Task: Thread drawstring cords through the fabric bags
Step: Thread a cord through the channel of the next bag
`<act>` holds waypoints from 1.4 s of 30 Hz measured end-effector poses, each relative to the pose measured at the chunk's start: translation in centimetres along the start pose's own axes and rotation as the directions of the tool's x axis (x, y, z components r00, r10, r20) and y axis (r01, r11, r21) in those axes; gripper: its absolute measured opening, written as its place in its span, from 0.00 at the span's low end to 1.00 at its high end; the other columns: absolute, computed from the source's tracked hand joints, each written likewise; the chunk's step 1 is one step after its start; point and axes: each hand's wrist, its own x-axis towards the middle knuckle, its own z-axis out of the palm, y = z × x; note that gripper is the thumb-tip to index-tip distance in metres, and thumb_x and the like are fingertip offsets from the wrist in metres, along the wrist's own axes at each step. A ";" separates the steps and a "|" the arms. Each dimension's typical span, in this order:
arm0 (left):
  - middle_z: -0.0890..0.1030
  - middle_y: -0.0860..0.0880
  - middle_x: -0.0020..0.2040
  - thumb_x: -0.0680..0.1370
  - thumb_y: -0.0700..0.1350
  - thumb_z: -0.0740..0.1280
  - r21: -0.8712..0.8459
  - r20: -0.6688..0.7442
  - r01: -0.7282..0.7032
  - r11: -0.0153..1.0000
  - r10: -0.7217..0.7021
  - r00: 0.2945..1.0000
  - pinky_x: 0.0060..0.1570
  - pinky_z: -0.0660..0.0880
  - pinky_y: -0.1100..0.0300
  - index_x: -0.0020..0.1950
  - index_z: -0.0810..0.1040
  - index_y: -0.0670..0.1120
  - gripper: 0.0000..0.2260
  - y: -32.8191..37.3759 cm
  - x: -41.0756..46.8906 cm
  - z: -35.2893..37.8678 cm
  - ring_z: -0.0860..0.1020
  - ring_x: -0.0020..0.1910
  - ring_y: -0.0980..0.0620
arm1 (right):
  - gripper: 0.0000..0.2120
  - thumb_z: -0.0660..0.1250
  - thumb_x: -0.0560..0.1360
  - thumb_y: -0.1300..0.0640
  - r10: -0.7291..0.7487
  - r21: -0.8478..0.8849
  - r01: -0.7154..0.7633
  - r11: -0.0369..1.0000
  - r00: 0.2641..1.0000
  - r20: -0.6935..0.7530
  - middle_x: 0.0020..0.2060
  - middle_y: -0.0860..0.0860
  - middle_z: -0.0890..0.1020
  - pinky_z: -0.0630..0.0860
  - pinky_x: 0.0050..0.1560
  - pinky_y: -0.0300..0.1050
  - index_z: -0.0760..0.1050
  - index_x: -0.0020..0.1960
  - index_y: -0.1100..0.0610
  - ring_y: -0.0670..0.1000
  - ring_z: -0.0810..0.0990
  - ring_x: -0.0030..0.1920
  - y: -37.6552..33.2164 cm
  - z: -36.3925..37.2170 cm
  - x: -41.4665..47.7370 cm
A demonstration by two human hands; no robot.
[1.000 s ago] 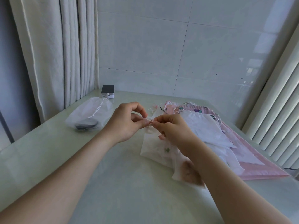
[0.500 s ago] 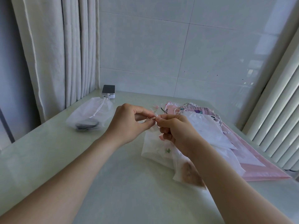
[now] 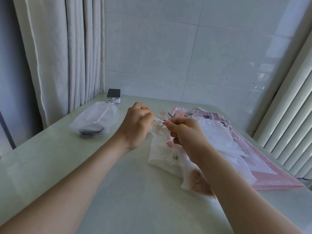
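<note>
a two-handed pinch
i saw the left hand point(image 3: 136, 123) and right hand point(image 3: 186, 132) each pinching the white drawstring cord point(image 3: 159, 119) at the gathered mouth of a white fabric bag point(image 3: 159, 151), left of the bag pile point(image 3: 224, 137).

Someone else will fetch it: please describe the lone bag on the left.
Find the pale curtain left of the table. Below it, before a small dark-topped box, lies a sheer white bag. Unlike the flat bags piled on the right, it lies alone, with something dark inside.

Tiled wall point(image 3: 152, 48), curtain point(image 3: 55, 53) left, pale green table point(image 3: 135, 200).
</note>
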 end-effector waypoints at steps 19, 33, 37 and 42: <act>0.60 0.52 0.28 0.87 0.50 0.59 -0.821 0.005 0.321 0.472 -0.557 0.831 0.29 0.71 0.58 0.39 0.63 0.48 0.17 0.4 1.0 -0.2 0.60 0.25 0.52 | 0.08 0.71 0.78 0.64 -0.380 -0.669 0.309 0.676 0.924 0.044 0.34 0.43 0.83 0.84 0.45 0.52 0.87 0.48 0.55 0.51 0.85 0.36 0.7 0.3 -0.1; 0.53 0.52 0.30 0.82 0.44 0.61 -0.631 0.241 0.594 0.499 -0.602 0.762 0.22 0.55 0.62 0.34 0.60 0.51 0.18 0.4 0.3 -0.6 0.53 0.24 0.52 | 0.08 0.66 0.75 0.64 -0.368 -0.905 0.128 0.405 0.929 -0.033 0.47 0.49 0.82 0.77 0.42 0.50 0.80 0.48 0.54 0.58 0.79 0.46 0.2 1.3 -0.9; 0.53 0.52 0.29 0.82 0.45 0.61 -0.618 0.234 0.591 0.518 -0.597 0.768 0.21 0.55 0.63 0.34 0.60 0.51 0.18 0.5 0.3 -0.4 0.52 0.24 0.52 | 0.07 0.66 0.75 0.65 -0.373 -0.900 0.119 0.419 0.926 -0.051 0.47 0.51 0.81 0.78 0.42 0.51 0.80 0.48 0.56 0.60 0.78 0.45 0.2 1.5 -0.9; 0.67 0.49 0.31 0.77 0.43 0.69 -0.325 -0.069 0.366 0.872 -0.408 0.910 0.30 0.66 0.59 0.46 0.71 0.48 0.07 0.0 0.4 -0.4 0.65 0.28 0.50 | 0.06 0.65 0.75 0.64 -0.411 -0.850 0.198 0.488 0.911 -0.024 0.43 0.52 0.82 0.80 0.42 0.55 0.78 0.44 0.55 0.59 0.81 0.45 0.9 0.9 -0.5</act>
